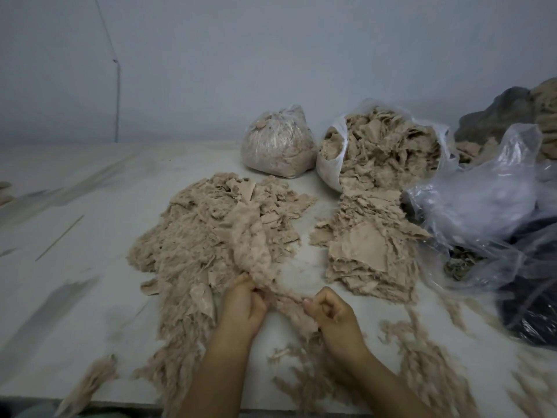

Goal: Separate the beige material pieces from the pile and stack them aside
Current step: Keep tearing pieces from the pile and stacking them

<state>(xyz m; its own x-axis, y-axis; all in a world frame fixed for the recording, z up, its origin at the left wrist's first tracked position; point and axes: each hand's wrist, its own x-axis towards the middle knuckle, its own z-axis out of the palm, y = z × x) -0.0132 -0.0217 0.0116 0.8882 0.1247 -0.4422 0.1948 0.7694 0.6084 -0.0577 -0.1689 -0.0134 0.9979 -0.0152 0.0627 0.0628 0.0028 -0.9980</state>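
Both hands, left hand [241, 303] and right hand [331, 312], pinch one beige strip [251, 251] on the pale table [90, 267], just right of the pile [196, 236]; bare tabletop lies left of it, below a plain wall [271, 55].

The loose beige fabric pile [217, 242] is the landmark: left of it the pale tabletop [75, 236] lies bare. Right, a narrow bare strip separates it from the flat beige stack [367, 245]. Behind stand two stuffed clear plastic bags [277, 146].

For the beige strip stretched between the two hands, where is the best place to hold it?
At its near end, where the left hand and right hand already pinch the beige strip. Come from the near side: the far end is draped over the pile, the near end hangs free.
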